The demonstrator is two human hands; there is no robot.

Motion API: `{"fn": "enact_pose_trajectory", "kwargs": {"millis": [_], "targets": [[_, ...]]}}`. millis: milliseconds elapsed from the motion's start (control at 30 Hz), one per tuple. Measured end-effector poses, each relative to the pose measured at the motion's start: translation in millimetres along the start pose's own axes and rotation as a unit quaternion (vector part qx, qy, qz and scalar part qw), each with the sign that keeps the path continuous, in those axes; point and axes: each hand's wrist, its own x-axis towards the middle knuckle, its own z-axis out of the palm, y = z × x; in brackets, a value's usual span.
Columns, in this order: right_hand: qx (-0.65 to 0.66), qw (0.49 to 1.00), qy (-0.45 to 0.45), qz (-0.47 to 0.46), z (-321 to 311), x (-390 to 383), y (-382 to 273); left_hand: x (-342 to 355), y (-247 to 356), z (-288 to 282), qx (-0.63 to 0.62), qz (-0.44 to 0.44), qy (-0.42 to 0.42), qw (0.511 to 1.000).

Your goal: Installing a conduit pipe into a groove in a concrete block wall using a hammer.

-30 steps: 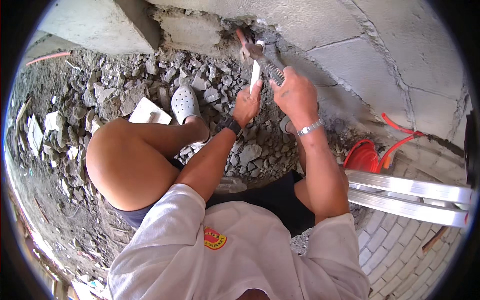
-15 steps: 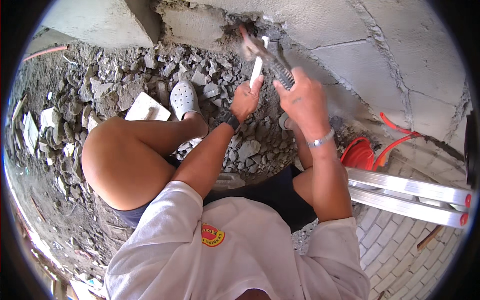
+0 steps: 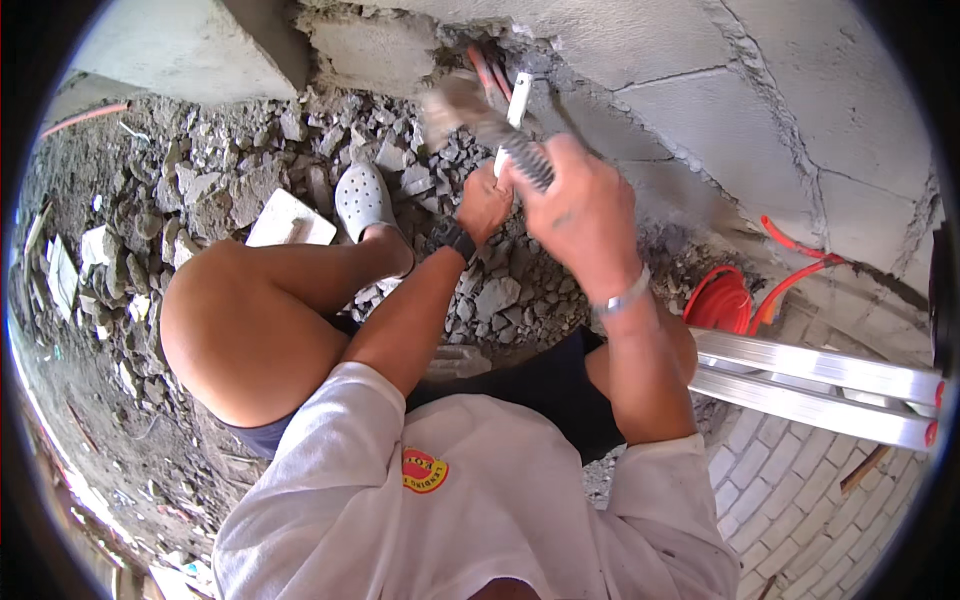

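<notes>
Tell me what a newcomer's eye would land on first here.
First, the two hands raised at top centre: the right hand grips a hammer, blurred, while the left hand holds a white chisel against the broken wall. Next, the grey rubble heaped on the left around a white clog. Then the orange cable coil and aluminium ladder on the right.

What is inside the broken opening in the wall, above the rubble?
Inside the opening run red conduits and a white chisel, held by the left hand. The right hand swings a blurred hammer. Deeper parts are hidden.
</notes>
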Motion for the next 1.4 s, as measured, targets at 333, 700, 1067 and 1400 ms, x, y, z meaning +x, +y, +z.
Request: {"fn": "enact_pose_trajectory", "kwargs": {"millis": [333, 700, 1067, 1400], "targets": [[-0.083, 0.991, -0.026, 0.100, 41.5, 4.0, 96.6, 0.0, 24.9, 12.2, 0.192, -0.084, -0.006, 0.978], [0.073, 0.991, 0.084, -0.076, 25.0, 2.9, 65.8, -0.5, 31.8, 12.2, 0.174, -0.128, -0.034, 0.976], [0.198, 0.942, 0.167, -0.213, -6.1, -3.5, -0.1, -1.9, -3.9, -20.9, 0.114, 0.039, -0.039, 0.992], [0.169, 0.974, 0.121, -0.086, -9.8, -2.2, -1.9, -14.5, 58.2, 39.8, -0.061, 0.100, 0.300, 0.947]]}}
